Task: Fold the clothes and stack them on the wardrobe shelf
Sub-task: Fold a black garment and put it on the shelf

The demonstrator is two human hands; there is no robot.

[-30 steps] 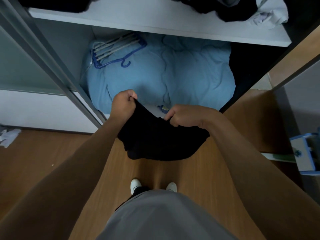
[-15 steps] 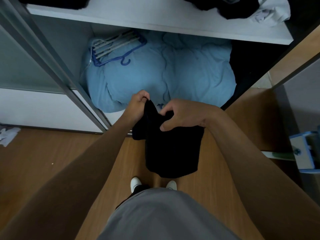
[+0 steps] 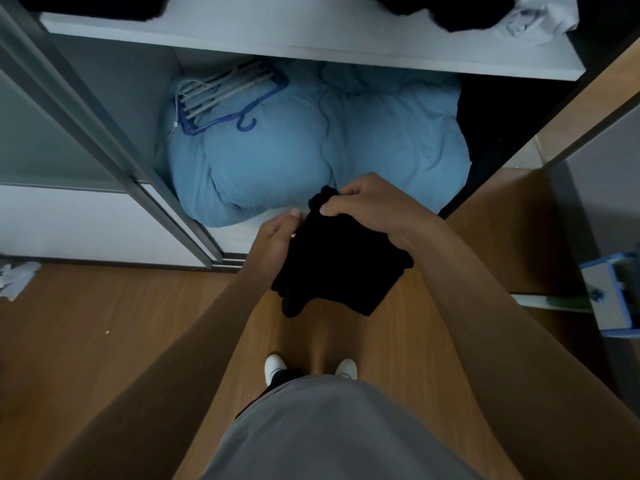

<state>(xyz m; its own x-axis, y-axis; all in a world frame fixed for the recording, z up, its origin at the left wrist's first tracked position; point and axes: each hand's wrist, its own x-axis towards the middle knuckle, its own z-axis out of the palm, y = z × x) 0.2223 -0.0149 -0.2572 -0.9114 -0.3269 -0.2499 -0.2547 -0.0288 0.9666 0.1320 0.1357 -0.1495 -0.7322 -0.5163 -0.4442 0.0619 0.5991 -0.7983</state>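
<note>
A black garment point(image 3: 341, 268), folded into a narrow bundle, hangs in front of me above the wooden floor. My right hand point(image 3: 374, 206) pinches its top edge from above. My left hand point(image 3: 277, 240) sits against the garment's left side, thumb on top and fingers hidden beneath the cloth. The white wardrobe shelf point(image 3: 311, 39) runs across the top of the view. On it lie dark clothes point(image 3: 467, 12) and a crumpled white garment point(image 3: 543, 15) at the right end, and more dark cloth point(image 3: 93, 5) at the left end.
Below the shelf a light blue duvet point(image 3: 311, 150) fills the wardrobe bottom, with blue and white hangers point(image 3: 228, 95) on top. A grey sliding door frame point(image 3: 104, 140) stands at left. A blue and white object point(image 3: 613, 296) sits at right. White scraps point(image 3: 17, 277) lie on the floor.
The hands have come together and the garment is now folded narrower. My right hand has moved up over the top edge; my left hand has dropped to the garment's left side.
</note>
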